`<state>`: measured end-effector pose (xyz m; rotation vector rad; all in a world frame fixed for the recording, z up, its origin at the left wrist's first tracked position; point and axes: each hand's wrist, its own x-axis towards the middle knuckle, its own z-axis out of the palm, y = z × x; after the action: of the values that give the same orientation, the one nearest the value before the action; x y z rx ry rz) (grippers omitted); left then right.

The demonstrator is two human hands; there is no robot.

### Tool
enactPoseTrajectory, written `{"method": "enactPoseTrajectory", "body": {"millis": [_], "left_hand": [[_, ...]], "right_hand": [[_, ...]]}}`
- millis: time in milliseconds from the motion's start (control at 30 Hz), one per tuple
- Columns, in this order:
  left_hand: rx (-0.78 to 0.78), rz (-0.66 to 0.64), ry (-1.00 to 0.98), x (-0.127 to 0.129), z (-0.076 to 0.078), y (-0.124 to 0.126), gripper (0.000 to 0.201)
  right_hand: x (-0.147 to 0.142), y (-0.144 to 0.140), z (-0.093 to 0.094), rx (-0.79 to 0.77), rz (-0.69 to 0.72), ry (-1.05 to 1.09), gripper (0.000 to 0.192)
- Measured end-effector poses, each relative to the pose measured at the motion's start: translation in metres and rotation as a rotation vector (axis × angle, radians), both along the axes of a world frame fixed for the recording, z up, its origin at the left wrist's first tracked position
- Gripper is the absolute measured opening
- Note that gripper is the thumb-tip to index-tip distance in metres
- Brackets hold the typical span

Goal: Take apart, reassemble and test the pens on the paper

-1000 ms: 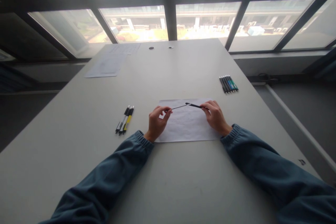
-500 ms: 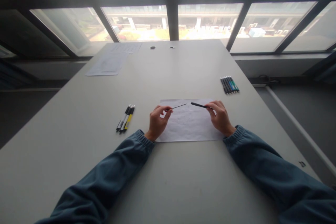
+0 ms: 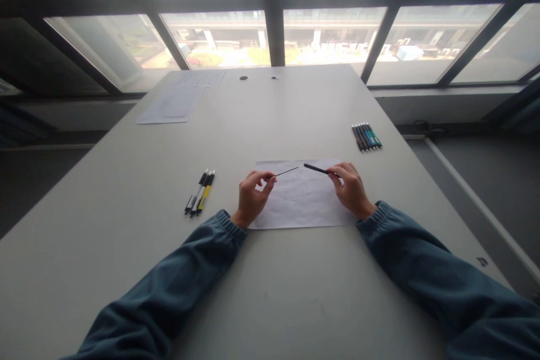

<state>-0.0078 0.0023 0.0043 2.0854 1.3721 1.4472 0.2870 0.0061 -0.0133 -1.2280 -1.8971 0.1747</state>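
Observation:
Above a white sheet of paper, my left hand pinches a thin dark pen refill, its free end pointing right. My right hand is closed on a black pen barrel, which points left toward the refill. A small gap separates the refill's end from the barrel's end. Fingers hide the other ends of both. Left of my left hand lie three pens side by side, one of them with a yellow barrel.
Farther back on the right, a row of several dark, blue and green pens lies on the white table. Some papers rest at the far left. Two round fittings sit near the far edge, before the windows.
The whole view has shifted slightly. Both hands keep their grips, and the gap between refill and pen barrel looks about the same.

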Motion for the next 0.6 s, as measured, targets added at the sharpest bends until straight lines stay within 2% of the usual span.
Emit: {"method": "enactPoseTrajectory", "body": {"millis": [600], "left_hand": [[0.011, -0.017, 0.021, 0.0005, 0.0004, 0.0002, 0.013]], "right_hand": [[-0.0006, -0.0006, 0.0029, 0.075, -0.035, 0.02, 0.021]]}}
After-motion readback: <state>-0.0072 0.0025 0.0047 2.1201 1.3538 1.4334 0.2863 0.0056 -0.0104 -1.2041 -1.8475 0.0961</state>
